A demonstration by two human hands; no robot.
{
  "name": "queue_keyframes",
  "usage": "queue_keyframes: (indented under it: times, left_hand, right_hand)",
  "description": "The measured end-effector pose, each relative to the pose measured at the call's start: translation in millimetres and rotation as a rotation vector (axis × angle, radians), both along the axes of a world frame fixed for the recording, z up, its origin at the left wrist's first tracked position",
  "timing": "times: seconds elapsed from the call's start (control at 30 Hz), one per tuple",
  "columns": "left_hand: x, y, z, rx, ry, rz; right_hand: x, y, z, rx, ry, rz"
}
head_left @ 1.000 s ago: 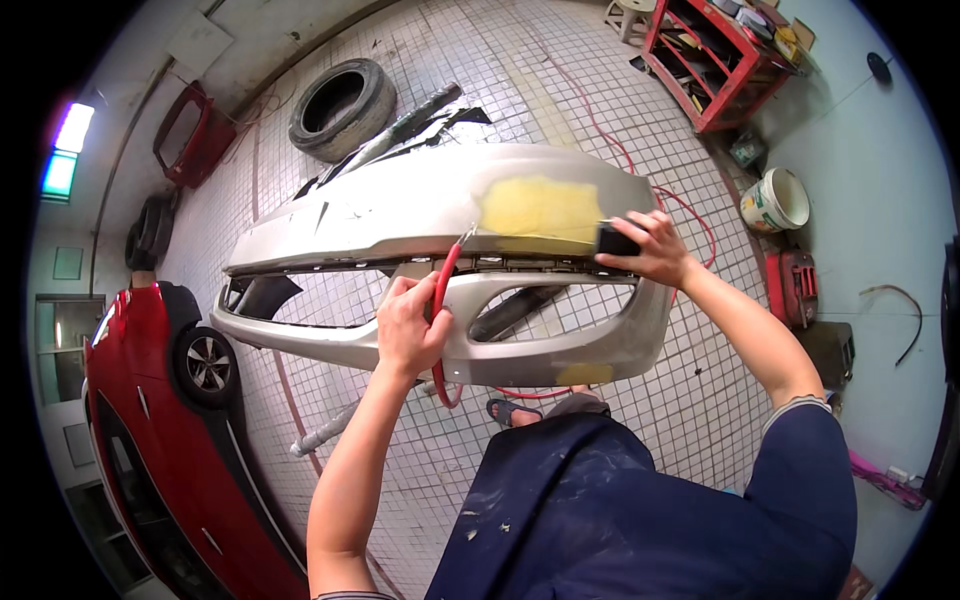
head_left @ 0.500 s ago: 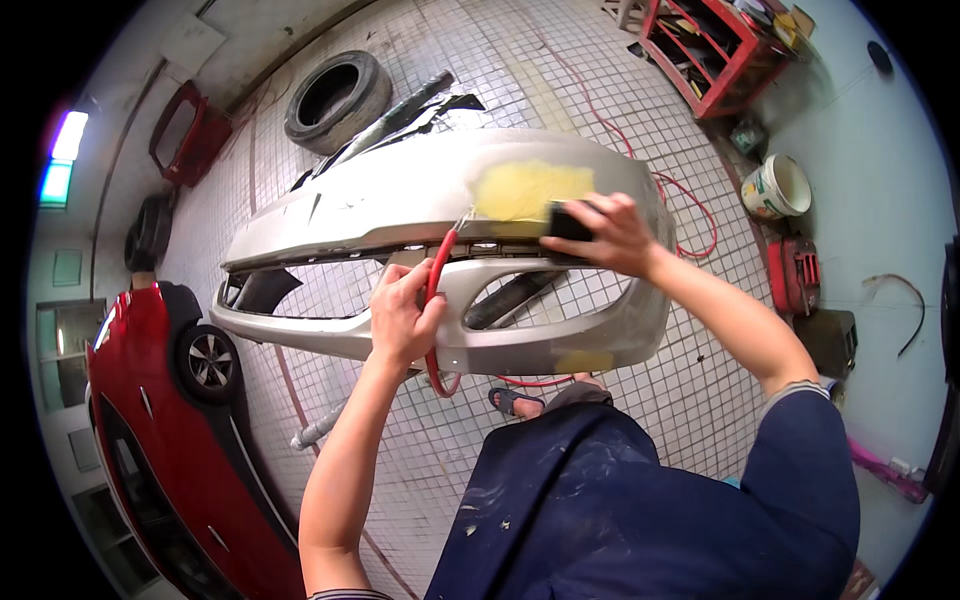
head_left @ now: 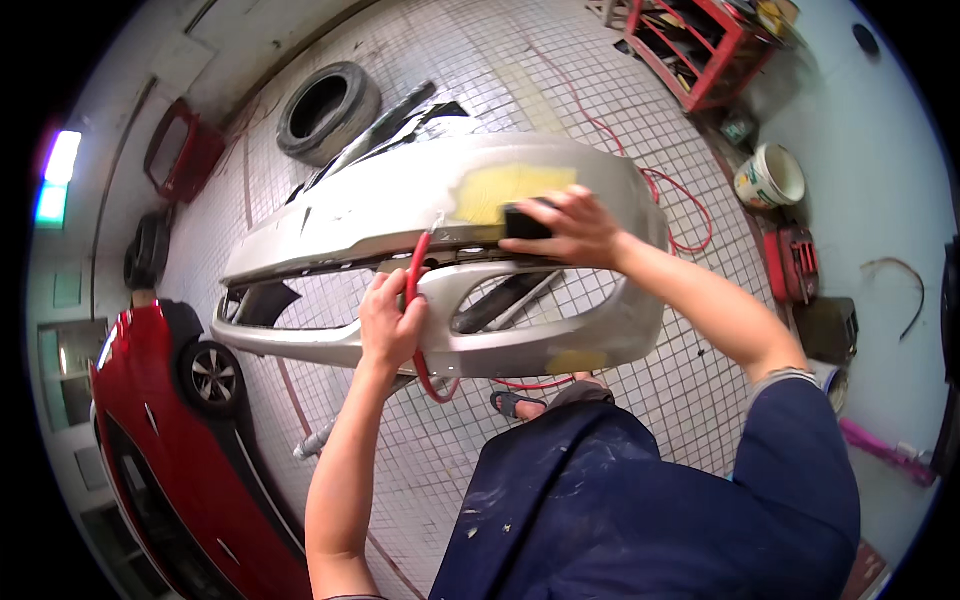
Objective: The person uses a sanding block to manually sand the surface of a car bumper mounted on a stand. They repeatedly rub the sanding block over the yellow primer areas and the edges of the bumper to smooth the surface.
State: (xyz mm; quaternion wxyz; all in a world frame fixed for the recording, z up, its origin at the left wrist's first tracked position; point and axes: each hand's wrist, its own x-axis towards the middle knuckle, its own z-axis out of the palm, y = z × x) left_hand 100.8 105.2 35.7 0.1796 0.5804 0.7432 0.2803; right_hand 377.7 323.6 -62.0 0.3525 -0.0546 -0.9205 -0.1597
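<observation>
Leftward slides the right hand [head_left: 576, 229], gripping one black block [head_left: 524, 222] at the larger of two matte yellow patches [head_left: 497, 190], near the right end of one smooth silver bumper [head_left: 375, 195] (crosswise over square floor tiles [head_left: 690, 425]); the left hand [head_left: 390, 325] clasps one slim red hose [head_left: 418, 258].

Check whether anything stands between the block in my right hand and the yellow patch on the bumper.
Nothing visible does. The block in your right hand overlaps the lower edge of the patch in this view; the hose in your left hand ends left of it.
</observation>
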Motion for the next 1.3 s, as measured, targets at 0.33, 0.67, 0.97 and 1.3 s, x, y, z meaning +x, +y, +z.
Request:
queue_keyframes:
  times: [0.33,0.67,0.97,1.3]
  left_hand:
    - [-1.5,-2.0,-3.2,0.048,0.010,-0.038]
    - [22.9,6.8,10.4,-0.070,0.165,-0.244]
    - [139.5,37.9,-29.3,-0.075,0.298,-0.287]
    - [201.9,71.9,-85.3,-0.112,0.472,-0.495]
  right_hand:
    - [143.8,20.7,-34.6,-0.115,-0.199,-0.178]
    - [385.6,-124.8,-182.0,-0.785,0.573,-1.339]
    - [528.9,-316.7,-234.2,-1.165,0.521,-2.332]
    - [527.6,-399.8,-241.4,-1.145,0.793,-2.091]
